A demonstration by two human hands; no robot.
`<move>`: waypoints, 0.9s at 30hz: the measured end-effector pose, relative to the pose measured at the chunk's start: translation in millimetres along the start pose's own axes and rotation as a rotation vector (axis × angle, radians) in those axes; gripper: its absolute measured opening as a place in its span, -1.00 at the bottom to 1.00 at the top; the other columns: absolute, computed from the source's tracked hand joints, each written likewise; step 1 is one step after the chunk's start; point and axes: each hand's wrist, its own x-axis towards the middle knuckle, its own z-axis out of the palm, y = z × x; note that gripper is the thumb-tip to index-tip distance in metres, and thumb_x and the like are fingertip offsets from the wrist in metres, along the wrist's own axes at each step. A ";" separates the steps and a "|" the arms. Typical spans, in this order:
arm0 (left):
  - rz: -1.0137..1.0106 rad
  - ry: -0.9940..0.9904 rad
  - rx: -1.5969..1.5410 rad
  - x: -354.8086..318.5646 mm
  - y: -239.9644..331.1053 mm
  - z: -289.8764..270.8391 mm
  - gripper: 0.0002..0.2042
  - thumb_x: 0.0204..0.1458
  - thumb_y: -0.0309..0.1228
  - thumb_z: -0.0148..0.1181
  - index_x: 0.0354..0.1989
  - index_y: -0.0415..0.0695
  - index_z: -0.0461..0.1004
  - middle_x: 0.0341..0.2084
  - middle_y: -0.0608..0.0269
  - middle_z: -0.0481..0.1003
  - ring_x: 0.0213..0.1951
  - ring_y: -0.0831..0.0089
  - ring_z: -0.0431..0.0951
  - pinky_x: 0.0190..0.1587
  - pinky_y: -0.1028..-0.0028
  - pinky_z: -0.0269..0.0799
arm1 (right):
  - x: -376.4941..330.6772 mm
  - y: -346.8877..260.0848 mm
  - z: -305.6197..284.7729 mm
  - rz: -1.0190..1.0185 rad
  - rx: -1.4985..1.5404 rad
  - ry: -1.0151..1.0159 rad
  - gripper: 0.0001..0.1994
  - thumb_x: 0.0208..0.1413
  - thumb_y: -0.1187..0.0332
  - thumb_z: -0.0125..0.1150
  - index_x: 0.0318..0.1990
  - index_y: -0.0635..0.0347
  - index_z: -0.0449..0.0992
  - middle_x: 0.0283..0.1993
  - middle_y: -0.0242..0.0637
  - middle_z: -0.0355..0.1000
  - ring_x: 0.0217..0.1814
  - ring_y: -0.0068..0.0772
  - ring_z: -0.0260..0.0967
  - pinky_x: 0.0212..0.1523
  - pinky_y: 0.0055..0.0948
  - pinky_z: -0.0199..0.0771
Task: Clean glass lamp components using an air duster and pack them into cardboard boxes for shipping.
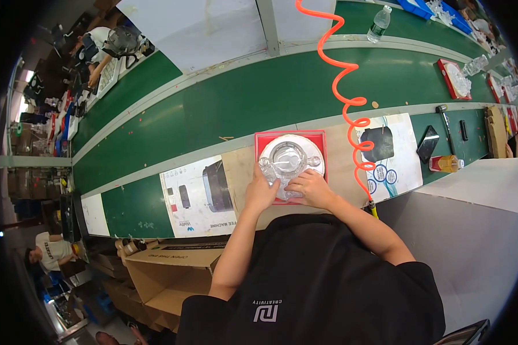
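A shallow red box [261, 138] lies on the bench in front of me. In it sits a round white insert [274, 142]. A clear, glass-like vessel [288, 156] rests in the insert, with a wide round rim and small rounded knobs at its sides. My left hand [261, 194] grips its near left part, thumb pointing inward. From the right, my right hand [311, 188] bends its fingers over the near part of the same vessel. The fingertips nearly meet, and the hands cover the vessel's near end, so its full shape is hidden.
An orange coiled air hose [351, 102] hangs just right of the box. Printed cardboard sheets [198, 195] cover parts of the green bench [138, 210]. To the right lie a phone [427, 144], a hammer-like tool [445, 123] and a drink bottle [446, 164]. Another person [101, 54] works at far left.
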 end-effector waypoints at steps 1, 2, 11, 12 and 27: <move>-0.004 -0.003 0.000 0.2 -1.4 0.7 -0.16 -0.01 -0.19 0.18 0.29 -0.39 -0.18 0.06 -0.36 0.32 -0.05 -0.21 0.47 -0.04 0.10 0.41 | -0.5 0.8 0.8 0.002 0.004 -0.002 -0.75 -0.21 0.13 0.40 -0.36 -0.02 0.61 -0.33 -0.52 0.49 -0.18 -0.45 0.44 -0.13 -0.40 0.36; 0.017 0.006 -0.012 0.2 -3.0 1.2 -0.16 0.01 -0.18 0.17 0.29 -0.40 -0.18 0.07 -0.36 0.31 -0.05 -0.22 0.46 -0.03 0.10 0.41 | -1.0 1.8 2.1 0.038 0.047 -0.014 -0.75 -0.22 0.13 0.40 -0.36 -0.04 0.61 -0.32 -0.52 0.49 -0.18 -0.45 0.44 -0.14 -0.40 0.36; 0.055 -0.035 -0.104 -0.9 -4.2 -7.6 -0.17 0.02 -0.15 0.16 0.28 -0.40 -0.17 0.08 -0.38 0.30 -0.01 -0.23 0.44 0.00 0.11 0.38 | -1.3 3.5 3.6 0.106 0.118 -0.038 -0.75 -0.26 0.18 0.43 -0.34 -0.09 0.64 -0.31 -0.53 0.53 -0.23 -0.45 0.46 -0.18 -0.40 0.39; 0.063 -0.025 -0.104 -1.2 -3.8 -7.7 -0.17 0.02 -0.16 0.17 0.29 -0.38 -0.17 0.07 -0.36 0.31 -0.01 -0.22 0.44 0.00 0.12 0.38 | -1.4 3.3 3.5 0.108 0.115 -0.037 -0.75 -0.26 0.18 0.43 -0.34 -0.09 0.64 -0.31 -0.53 0.53 -0.23 -0.44 0.46 -0.18 -0.40 0.39; 0.041 -0.064 -0.044 -1.2 -3.3 -9.4 -0.21 0.01 -0.18 0.13 0.32 -0.27 -0.14 0.14 -0.29 0.26 0.00 -0.20 0.44 0.02 0.10 0.37 | -0.4 -2.9 -0.6 0.108 0.150 -0.043 -0.74 -0.19 0.14 0.41 -0.33 0.02 0.62 -0.32 -0.42 0.50 -0.20 -0.36 0.44 -0.18 -0.35 0.41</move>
